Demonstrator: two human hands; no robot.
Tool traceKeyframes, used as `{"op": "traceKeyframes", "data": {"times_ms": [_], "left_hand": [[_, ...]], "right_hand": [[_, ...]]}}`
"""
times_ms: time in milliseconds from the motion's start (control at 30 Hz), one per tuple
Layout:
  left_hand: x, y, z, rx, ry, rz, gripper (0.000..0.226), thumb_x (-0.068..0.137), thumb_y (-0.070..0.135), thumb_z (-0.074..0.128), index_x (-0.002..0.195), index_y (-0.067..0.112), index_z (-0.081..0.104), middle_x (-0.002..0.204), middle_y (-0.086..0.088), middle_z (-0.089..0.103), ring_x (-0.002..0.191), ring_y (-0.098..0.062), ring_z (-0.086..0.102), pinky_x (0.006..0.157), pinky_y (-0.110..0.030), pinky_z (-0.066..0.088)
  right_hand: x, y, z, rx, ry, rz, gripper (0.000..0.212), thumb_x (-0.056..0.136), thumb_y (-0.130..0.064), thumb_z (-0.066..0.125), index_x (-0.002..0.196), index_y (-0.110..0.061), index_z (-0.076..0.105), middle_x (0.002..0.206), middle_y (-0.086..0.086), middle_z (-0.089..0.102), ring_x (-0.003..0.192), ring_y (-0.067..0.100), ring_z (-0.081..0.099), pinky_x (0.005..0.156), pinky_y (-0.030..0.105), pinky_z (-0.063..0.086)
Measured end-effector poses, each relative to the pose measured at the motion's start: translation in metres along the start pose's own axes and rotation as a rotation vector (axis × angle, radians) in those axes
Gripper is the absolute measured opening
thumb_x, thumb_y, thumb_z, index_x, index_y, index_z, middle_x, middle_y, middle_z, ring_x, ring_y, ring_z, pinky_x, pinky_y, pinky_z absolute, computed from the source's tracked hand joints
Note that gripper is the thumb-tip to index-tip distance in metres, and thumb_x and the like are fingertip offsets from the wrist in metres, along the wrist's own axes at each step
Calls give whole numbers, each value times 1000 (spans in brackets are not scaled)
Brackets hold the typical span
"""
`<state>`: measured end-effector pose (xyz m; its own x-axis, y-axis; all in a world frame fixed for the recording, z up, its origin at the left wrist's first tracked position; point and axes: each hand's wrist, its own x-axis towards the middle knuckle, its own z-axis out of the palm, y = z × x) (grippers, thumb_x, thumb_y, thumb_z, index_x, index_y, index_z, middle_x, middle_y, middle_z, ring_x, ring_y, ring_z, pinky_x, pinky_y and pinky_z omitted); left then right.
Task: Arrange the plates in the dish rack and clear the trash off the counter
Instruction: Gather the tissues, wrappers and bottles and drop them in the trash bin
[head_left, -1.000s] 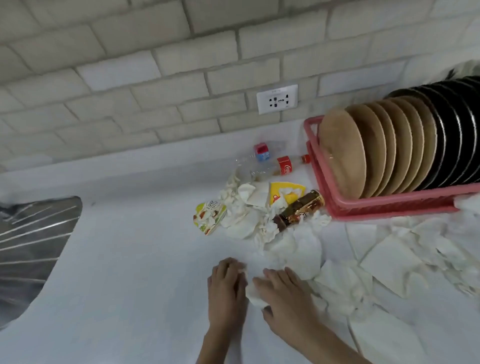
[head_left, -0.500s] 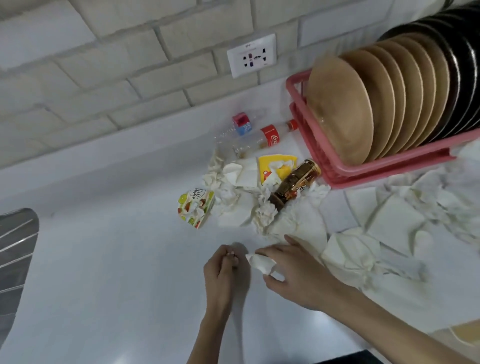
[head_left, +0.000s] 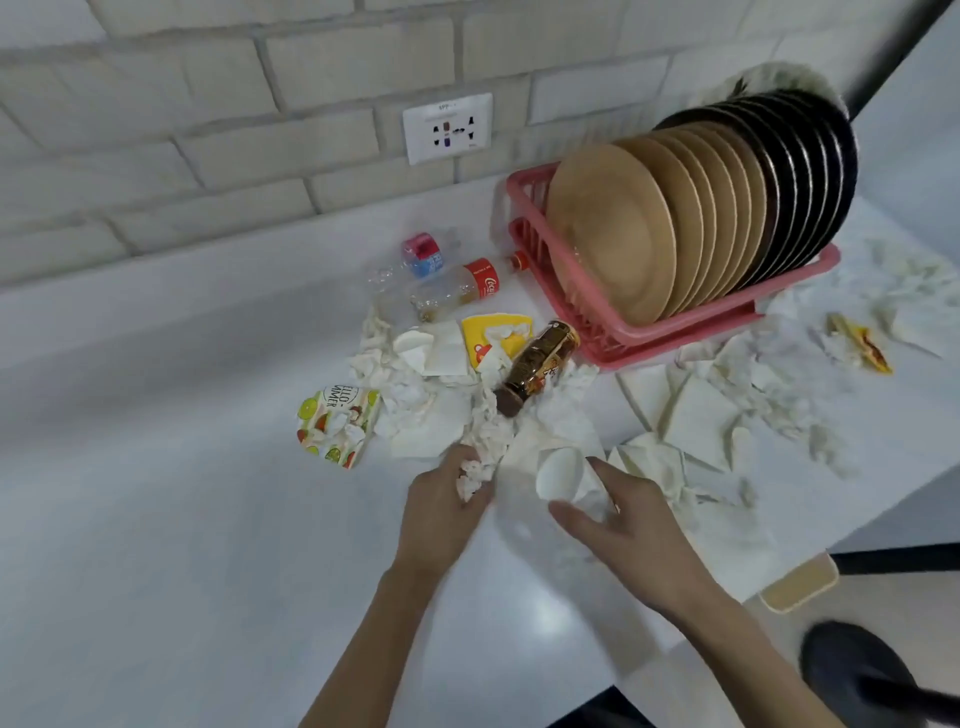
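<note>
A pink dish rack (head_left: 670, 340) at the back right holds several tan plates (head_left: 613, 239) and several black plates (head_left: 810, 171) upright. A heap of crumpled white tissues (head_left: 431, 410) lies on the white counter (head_left: 156, 545), mixed with a brown bottle (head_left: 540, 366), a cola bottle (head_left: 462, 286), a clear water bottle (head_left: 415, 260), a yellow packet (head_left: 493, 338) and a fruit-print packet (head_left: 335, 423). My left hand (head_left: 441, 512) grips a crumpled tissue (head_left: 472, 475). My right hand (head_left: 623, 530) holds a folded white tissue (head_left: 561, 473).
More flat and crumpled tissues (head_left: 696, 426) spread right of the heap toward the counter's edge, with a yellow wrapper (head_left: 862, 345) among them. A wall socket (head_left: 448, 127) sits on the brick wall. A dark stool (head_left: 872, 675) stands below the counter at the lower right.
Both hands have moved up into the front of the tissue heap. My left hand now grips a crumpled tissue, and my right hand still holds its white tissue.
</note>
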<state>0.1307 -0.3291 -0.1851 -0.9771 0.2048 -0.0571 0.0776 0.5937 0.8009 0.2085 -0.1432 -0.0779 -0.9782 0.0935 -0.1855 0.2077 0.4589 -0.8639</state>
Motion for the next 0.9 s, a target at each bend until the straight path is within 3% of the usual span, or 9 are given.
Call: {"op": "traceKeyframes", "data": {"times_ms": [33, 100, 300, 533, 600, 667, 767, 833, 900], "left_hand": [[-4, -3, -1, -49, 27, -8, 26, 86, 26, 75, 105, 22, 58, 83, 6, 68, 70, -4, 58, 64, -9, 41], [-13, -5, -4, -113, 65, -11, 26, 82, 25, 80, 95, 25, 56, 72, 9, 62, 65, -3, 56, 59, -6, 38], [-50, -15, -13, -204, 115, -2, 38, 84, 33, 78, 73, 31, 42, 61, 10, 45, 55, -7, 40, 53, -15, 30], [-71, -8, -29, -247, 193, -5, 38, 87, 27, 72, 67, 14, 42, 60, 7, 38, 57, -6, 33, 54, -16, 27], [-71, -4, -29, -237, 211, 11, 37, 86, 21, 71, 66, 14, 40, 61, 6, 38, 57, -7, 34, 54, -17, 27], [-69, -1, -27, -251, 207, -4, 35, 84, 21, 68, 65, 16, 38, 60, 6, 39, 56, -9, 37, 55, -24, 31], [-68, 2, -21, -226, 173, -66, 34, 83, 26, 65, 63, 21, 39, 59, -5, 47, 57, -33, 51, 56, -42, 45], [-70, 5, -17, -187, 175, -102, 30, 83, 29, 63, 65, 24, 38, 61, -6, 45, 58, -37, 50, 57, -51, 48], [-76, 12, -14, -172, 182, -134, 21, 84, 29, 59, 73, 26, 42, 63, -7, 48, 55, -31, 47, 56, -53, 49]], "right_hand": [[-6, 4, 2, 12, 12, 32, 21, 87, -40, 68, 105, -29, 67, 84, 4, 71, 77, 30, 64, 68, 48, 53], [-16, 10, 3, 31, 21, 78, 22, 88, -41, 67, 109, -34, 67, 95, -4, 73, 88, 20, 68, 79, 44, 53], [-31, 12, 15, 82, 10, 158, 23, 90, -35, 68, 112, -29, 67, 108, -7, 71, 102, 8, 65, 92, 35, 50], [-37, 16, 13, 80, 3, 111, 40, 88, -42, 67, 112, -10, 63, 112, 15, 66, 108, 29, 57, 93, 45, 44], [-40, 19, 10, 118, -6, 109, 31, 90, -36, 68, 112, -14, 65, 111, 13, 67, 107, 24, 58, 92, 37, 44], [-45, 22, 7, 159, -7, 114, 21, 90, -28, 69, 110, -21, 66, 110, 5, 69, 105, 15, 59, 88, 26, 47], [-49, 32, 3, 191, -28, 118, 17, 90, -26, 70, 104, -34, 65, 105, -11, 70, 96, 0, 63, 79, 13, 46], [-50, 39, 1, 202, -71, 127, 18, 90, -28, 70, 107, -33, 67, 101, -15, 72, 96, -1, 65, 85, 21, 51], [-50, 42, 1, 193, -121, 111, 20, 90, -31, 70, 110, -27, 69, 102, -12, 72, 97, 3, 66, 88, 31, 53]]}}
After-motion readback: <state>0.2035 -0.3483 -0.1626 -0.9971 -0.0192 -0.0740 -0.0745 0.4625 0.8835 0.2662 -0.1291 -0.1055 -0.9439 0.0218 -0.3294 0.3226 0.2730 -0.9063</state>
